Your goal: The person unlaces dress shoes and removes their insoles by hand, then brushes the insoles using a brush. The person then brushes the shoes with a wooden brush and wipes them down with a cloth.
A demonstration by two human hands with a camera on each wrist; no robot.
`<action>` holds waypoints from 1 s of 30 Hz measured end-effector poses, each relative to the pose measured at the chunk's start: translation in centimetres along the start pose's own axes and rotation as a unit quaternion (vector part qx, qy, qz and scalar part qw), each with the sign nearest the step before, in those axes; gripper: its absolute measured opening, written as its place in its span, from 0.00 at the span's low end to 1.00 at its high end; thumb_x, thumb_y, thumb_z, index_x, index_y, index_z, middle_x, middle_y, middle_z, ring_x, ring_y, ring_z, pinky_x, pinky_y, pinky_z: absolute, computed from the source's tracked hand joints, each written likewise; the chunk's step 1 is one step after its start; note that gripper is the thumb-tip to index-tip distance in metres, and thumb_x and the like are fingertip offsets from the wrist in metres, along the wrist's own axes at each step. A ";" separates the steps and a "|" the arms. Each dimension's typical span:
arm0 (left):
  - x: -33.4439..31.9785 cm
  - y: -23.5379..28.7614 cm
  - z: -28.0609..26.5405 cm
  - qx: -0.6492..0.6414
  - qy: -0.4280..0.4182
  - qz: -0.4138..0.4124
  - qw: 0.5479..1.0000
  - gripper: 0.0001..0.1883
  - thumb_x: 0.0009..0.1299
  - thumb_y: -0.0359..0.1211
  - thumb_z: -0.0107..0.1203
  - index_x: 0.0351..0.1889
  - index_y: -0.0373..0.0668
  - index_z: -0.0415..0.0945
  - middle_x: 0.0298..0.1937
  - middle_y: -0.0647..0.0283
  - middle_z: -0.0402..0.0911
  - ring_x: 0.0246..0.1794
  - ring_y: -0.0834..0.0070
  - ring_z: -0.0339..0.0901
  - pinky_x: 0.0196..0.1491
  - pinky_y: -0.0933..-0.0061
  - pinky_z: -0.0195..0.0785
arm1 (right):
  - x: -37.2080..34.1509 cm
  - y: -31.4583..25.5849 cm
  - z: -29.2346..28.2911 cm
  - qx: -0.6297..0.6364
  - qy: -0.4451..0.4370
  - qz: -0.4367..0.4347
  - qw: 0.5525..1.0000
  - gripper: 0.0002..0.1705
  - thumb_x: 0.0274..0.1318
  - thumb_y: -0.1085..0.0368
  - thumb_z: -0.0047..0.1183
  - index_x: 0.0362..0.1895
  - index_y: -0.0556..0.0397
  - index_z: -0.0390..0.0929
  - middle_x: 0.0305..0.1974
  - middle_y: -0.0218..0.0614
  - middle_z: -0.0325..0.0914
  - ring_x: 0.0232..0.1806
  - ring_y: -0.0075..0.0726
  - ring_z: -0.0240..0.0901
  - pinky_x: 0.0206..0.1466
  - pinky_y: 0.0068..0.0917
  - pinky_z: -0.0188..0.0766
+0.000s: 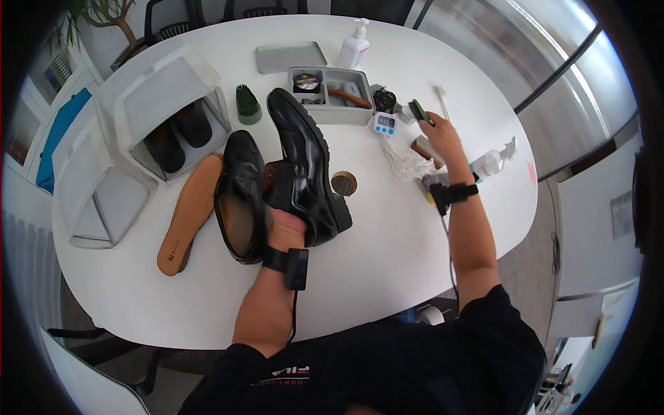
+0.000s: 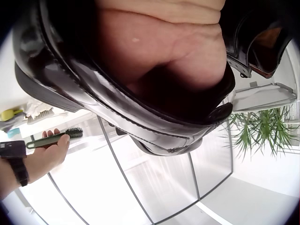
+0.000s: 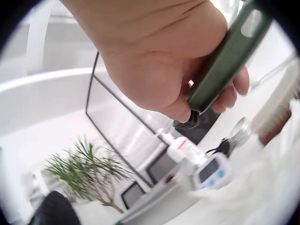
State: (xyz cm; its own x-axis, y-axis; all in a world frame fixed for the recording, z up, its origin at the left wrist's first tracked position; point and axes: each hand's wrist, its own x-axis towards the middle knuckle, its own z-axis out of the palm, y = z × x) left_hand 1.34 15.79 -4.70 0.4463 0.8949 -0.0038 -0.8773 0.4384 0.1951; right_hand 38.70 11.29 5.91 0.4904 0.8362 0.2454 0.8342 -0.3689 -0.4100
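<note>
My left hand [image 1: 285,228] is pushed into the opening of a glossy black leather shoe [image 1: 304,152], which stands tilted with its sole turned to the right. Inside the shoe its fingers are hidden, so I cannot tell how they lie; the left wrist view shows the palm [image 2: 164,47] within the collar. Beside it on the table sits the matching black shoe [image 1: 238,173]. Over the table's right side, my right hand [image 1: 444,142] grips a small green-handled brush [image 3: 225,61]; its dark bristles [image 2: 74,133] show in the left wrist view.
A tan insole [image 1: 190,214] and white shoe boxes [image 1: 162,83] lie left. Behind are a green brush [image 1: 247,107], a grey tray [image 1: 346,117] of supplies and a pump bottle [image 1: 354,47]. A timer [image 1: 384,124], crumpled plastic [image 1: 403,160] and round tin [image 1: 344,183] are nearer the right hand.
</note>
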 end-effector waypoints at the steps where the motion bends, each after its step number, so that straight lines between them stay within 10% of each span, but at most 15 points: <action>1: 0.1 0.1 0.0 -0.017 0.029 -0.011 0.999 0.19 0.77 0.37 0.62 0.61 0.39 0.79 0.55 0.59 0.86 0.55 0.63 0.84 0.62 0.60 0.79 | 0.8 0.0 -0.5 -0.112 0.007 0.053 0.992 0.24 0.61 0.51 0.57 0.59 0.45 0.86 0.45 0.47 0.89 0.48 0.56 0.85 0.52 0.47 0.79; 4: 0.3 0.3 -1.4 -0.020 -0.039 0.013 0.999 0.19 0.84 0.39 0.50 0.66 0.38 0.75 0.62 0.53 0.82 0.61 0.60 0.81 0.67 0.59 0.76 | 3.3 3.6 -0.4 -0.146 -0.106 0.061 0.982 0.26 0.56 0.51 0.60 0.57 0.45 0.87 0.46 0.44 0.89 0.48 0.54 0.85 0.56 0.45 0.79; 7: 1.0 -0.5 -3.2 0.163 -0.014 0.115 0.980 0.18 0.78 0.37 0.60 0.61 0.39 0.80 0.57 0.57 0.85 0.57 0.62 0.83 0.64 0.59 0.78 | 4.2 6.0 1.5 -0.068 -0.127 0.060 0.988 0.26 0.53 0.59 0.62 0.58 0.48 0.87 0.45 0.48 0.89 0.47 0.51 0.86 0.54 0.41 0.80; 11: 0.9 -0.1 -3.7 0.012 -0.045 0.046 0.998 0.19 0.78 0.37 0.58 0.62 0.39 0.79 0.58 0.57 0.85 0.58 0.61 0.83 0.65 0.58 0.77 | 4.5 6.7 2.8 -0.008 -0.131 0.077 0.988 0.26 0.54 0.63 0.63 0.59 0.53 0.86 0.45 0.50 0.89 0.45 0.46 0.87 0.52 0.37 0.80; 12: 0.8 -0.5 -4.1 0.308 -0.001 0.161 0.938 0.19 0.80 0.38 0.56 0.63 0.39 0.79 0.59 0.57 0.84 0.59 0.60 0.82 0.66 0.57 0.76 | 4.4 6.5 3.0 -0.012 -0.129 0.070 0.989 0.26 0.55 0.62 0.64 0.59 0.52 0.86 0.46 0.51 0.88 0.45 0.48 0.87 0.52 0.37 0.80; 13: 0.9 -0.7 -4.6 0.571 0.044 0.260 0.777 0.20 0.81 0.39 0.53 0.65 0.39 0.78 0.61 0.57 0.84 0.60 0.60 0.82 0.67 0.57 0.76 | 4.1 6.0 3.4 -0.011 -0.129 0.069 0.989 0.26 0.55 0.62 0.64 0.59 0.52 0.86 0.46 0.51 0.88 0.45 0.48 0.87 0.52 0.37 0.80; 14: 1.0 -0.8 -5.4 0.571 0.044 0.263 0.776 0.20 0.81 0.39 0.53 0.65 0.39 0.78 0.61 0.57 0.84 0.60 0.60 0.82 0.67 0.57 0.76 | 3.9 5.1 3.8 -0.057 -0.044 0.031 0.997 0.22 0.55 0.61 0.63 0.55 0.50 0.87 0.45 0.50 0.88 0.46 0.52 0.86 0.52 0.40 0.80; 15: 1.0 -0.8 -6.1 0.276 0.048 0.150 0.948 0.21 0.82 0.40 0.51 0.67 0.39 0.76 0.63 0.56 0.82 0.62 0.59 0.80 0.69 0.56 0.73 | 3.9 4.1 4.4 -0.104 0.042 -0.007 0.994 0.19 0.56 0.59 0.61 0.52 0.48 0.89 0.44 0.49 0.88 0.47 0.56 0.85 0.53 0.43 0.80; 16: 1.1 -0.9 -7.1 -0.056 0.045 0.017 0.997 0.22 0.83 0.41 0.48 0.69 0.39 0.75 0.66 0.56 0.81 0.65 0.59 0.79 0.72 0.56 0.71 | 3.9 1.9 4.6 -0.103 0.042 -0.009 0.994 0.19 0.56 0.59 0.61 0.52 0.48 0.89 0.44 0.49 0.88 0.47 0.56 0.85 0.53 0.43 0.80; 21: 0.8 0.1 -5.4 -0.077 -0.073 -0.004 0.994 0.24 0.86 0.42 0.43 0.74 0.39 0.69 0.72 0.54 0.75 0.71 0.59 0.73 0.77 0.55 0.63 | 4.7 -11.3 5.8 0.069 0.002 -0.154 0.986 0.13 0.61 0.58 0.59 0.45 0.43 0.91 0.41 0.42 0.89 0.45 0.54 0.85 0.51 0.44 0.80; 30: 0.8 -0.1 -4.4 -0.157 -0.176 -0.023 0.972 0.30 0.85 0.49 0.42 0.75 0.39 0.67 0.76 0.51 0.70 0.76 0.54 0.67 0.81 0.51 0.57 | 10.0 -12.7 10.7 -0.209 -0.055 -0.185 0.959 0.09 0.55 0.63 0.59 0.38 0.42 0.91 0.37 0.45 0.89 0.43 0.57 0.86 0.50 0.51 0.79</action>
State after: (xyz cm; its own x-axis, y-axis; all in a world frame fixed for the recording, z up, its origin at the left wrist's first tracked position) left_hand 1.01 16.83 -9.02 0.4702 0.8138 0.3415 -0.8411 0.5305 -0.1060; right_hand 30.35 28.67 4.17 0.1309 0.9703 0.2034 0.9854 -0.1499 0.0808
